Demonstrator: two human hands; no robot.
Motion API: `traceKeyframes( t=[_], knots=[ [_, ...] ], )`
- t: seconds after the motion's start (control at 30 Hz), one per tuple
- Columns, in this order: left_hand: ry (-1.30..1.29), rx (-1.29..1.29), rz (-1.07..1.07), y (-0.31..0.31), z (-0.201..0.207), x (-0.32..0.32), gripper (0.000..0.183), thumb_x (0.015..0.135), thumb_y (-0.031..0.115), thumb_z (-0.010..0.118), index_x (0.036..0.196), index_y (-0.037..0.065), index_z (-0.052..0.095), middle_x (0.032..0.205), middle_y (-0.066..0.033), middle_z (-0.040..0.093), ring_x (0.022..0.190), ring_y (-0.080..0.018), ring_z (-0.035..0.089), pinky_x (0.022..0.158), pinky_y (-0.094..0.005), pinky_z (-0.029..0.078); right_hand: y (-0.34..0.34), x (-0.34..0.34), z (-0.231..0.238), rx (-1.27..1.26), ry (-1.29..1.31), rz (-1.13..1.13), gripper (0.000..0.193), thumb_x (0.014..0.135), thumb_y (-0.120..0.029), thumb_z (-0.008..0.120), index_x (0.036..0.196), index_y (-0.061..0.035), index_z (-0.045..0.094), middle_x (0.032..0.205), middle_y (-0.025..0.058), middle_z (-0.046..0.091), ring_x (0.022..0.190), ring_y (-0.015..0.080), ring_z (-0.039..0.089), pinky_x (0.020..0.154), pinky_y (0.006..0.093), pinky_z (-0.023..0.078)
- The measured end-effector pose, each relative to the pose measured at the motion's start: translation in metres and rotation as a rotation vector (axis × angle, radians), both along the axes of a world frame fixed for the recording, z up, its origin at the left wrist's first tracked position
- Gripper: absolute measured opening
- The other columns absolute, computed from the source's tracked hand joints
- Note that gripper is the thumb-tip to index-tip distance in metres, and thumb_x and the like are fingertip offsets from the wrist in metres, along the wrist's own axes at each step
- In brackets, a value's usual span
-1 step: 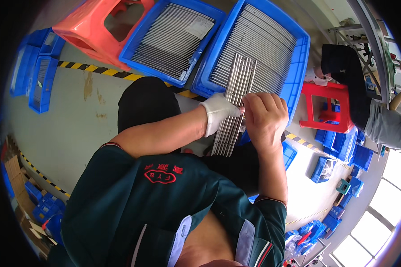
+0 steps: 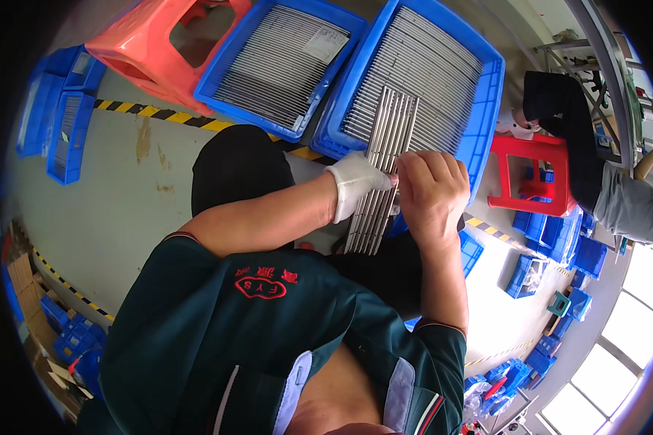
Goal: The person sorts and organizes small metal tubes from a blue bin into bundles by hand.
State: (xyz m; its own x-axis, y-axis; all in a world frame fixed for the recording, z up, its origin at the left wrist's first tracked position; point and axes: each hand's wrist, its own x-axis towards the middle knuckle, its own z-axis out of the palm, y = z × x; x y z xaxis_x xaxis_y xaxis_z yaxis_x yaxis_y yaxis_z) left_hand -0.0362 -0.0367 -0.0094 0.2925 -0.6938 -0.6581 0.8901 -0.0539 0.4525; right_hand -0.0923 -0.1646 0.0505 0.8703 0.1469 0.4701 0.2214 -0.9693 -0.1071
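Metal rods (image 2: 392,130), slanted bundle, gripped by gloved left hand (image 2: 354,185); far end over right blue bin (image 2: 493,90). Bare right hand (image 2: 434,187) curled at bundle's right edge; cannot tell whether gripping.

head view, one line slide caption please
Gloved left hand holds a bundle of metal rods, bare right hand close beside it, two rod-filled blue bins beyond.

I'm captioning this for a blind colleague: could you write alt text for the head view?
A gloved left hand holds a row of metal rods, the bare right hand at its edge. Beyond are two blue bins of more rods, with red stools to either side.
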Motion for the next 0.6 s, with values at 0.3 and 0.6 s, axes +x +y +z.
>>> traceKeyframes(
  t=[0.3, 0.6],
  knots=[
    [-0.096, -0.081, 0.057, -0.002, -0.001, -0.004, 0.025, 0.083, 0.002, 0.065, 0.108, 0.001, 0.061, 0.094, -0.0077, 0.063, 0.087, -0.0221, 0.062, 0.068, -0.0478, 0.058, -0.009, -0.002, -0.013, 0.084, 0.032, -0.01, 0.016, 0.061, -0.009, 0.07, 0.074, -0.011, 0.061, 0.071, 0.0022, 0.057, 0.066, 0.0226, 0.056, 0.062, 0.0355, 0.043],
    [0.009, -0.097, 0.111, -0.004, 0.009, -0.002, 0.02, 0.084, 0.0, 0.065, 0.103, 0.001, 0.064, 0.093, -0.0084, 0.065, 0.081, -0.0191, 0.065, 0.072, -0.0338, 0.054, -0.008, -0.004, -0.002, 0.309, 0.004, -0.054, 0.009, 0.069, -0.004, 0.072, 0.074, -0.0069, 0.065, 0.069, 0.0052, 0.061, 0.063, 0.0253, 0.059, 0.061, 0.0351, 0.045]
  ],
)
